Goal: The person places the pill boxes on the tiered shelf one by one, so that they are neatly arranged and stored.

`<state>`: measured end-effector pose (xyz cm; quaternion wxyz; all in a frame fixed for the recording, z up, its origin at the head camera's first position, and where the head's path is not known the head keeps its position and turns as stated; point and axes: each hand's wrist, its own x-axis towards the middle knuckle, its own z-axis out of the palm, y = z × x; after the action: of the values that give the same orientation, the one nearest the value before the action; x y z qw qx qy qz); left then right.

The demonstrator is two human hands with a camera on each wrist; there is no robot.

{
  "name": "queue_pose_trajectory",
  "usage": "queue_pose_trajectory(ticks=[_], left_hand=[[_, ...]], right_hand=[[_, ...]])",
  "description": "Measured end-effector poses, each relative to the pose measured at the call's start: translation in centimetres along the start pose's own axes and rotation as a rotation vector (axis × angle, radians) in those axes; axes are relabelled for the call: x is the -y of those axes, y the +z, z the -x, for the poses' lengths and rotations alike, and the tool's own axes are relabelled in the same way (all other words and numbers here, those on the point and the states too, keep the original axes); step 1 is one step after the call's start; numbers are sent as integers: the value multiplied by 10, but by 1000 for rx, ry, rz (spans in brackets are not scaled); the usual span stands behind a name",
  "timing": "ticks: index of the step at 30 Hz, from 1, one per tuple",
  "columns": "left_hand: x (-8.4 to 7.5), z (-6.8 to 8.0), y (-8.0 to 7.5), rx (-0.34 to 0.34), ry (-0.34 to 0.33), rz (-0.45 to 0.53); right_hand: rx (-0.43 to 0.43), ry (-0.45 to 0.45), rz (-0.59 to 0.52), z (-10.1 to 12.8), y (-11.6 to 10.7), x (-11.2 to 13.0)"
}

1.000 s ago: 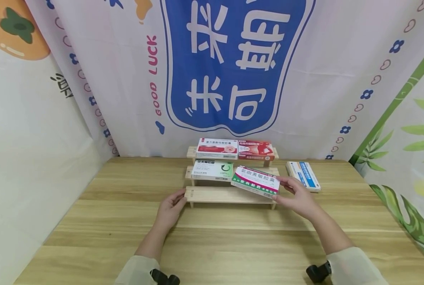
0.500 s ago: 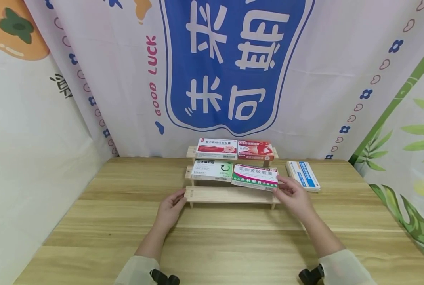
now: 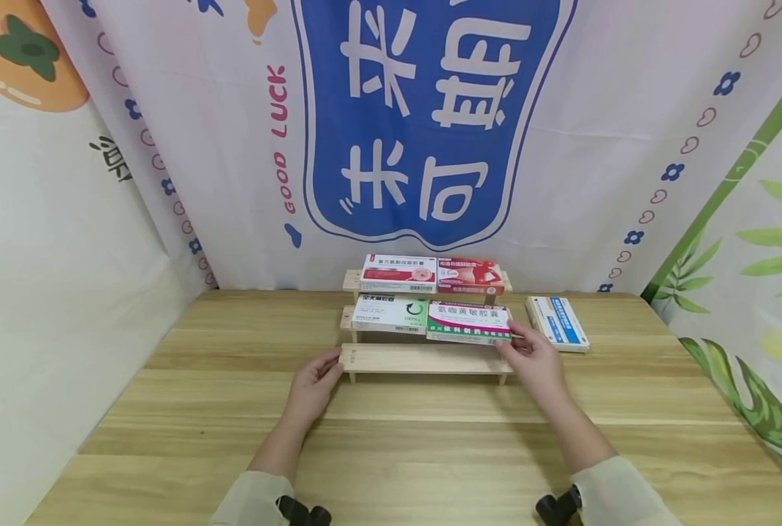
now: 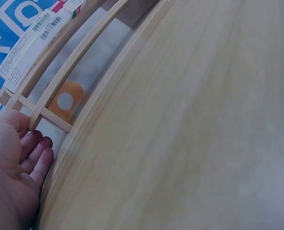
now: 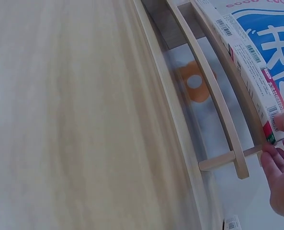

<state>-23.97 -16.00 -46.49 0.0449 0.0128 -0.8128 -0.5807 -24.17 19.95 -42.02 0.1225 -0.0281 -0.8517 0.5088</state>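
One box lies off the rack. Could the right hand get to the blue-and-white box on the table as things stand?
Probably yes. The blue-and-white box lies flat just right of the rack, near the right hand, with bare tabletop between; the hand would first have to let go of the green-edged box.

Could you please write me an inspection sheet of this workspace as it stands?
Surface: light wooden table.
Job's things: green-and-pink box on middle step of three-step wooden rack, beside white-and-green box; white-and-red box and red box on top step.
Clutter: blue-and-white box flat on table, right of rack.
Grips: right hand holds green-and-pink box's end; left hand touches rack's left end.
Cables: nothing seen.
Surroundings: printed cloth backdrop.
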Motion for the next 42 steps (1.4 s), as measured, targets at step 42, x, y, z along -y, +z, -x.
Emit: queue_pose_trajectory(ticks=[42], left_hand=[[-2,1,-1,3,-9,-5]], right_hand=[[-121,161,-296,-9,8,-1]])
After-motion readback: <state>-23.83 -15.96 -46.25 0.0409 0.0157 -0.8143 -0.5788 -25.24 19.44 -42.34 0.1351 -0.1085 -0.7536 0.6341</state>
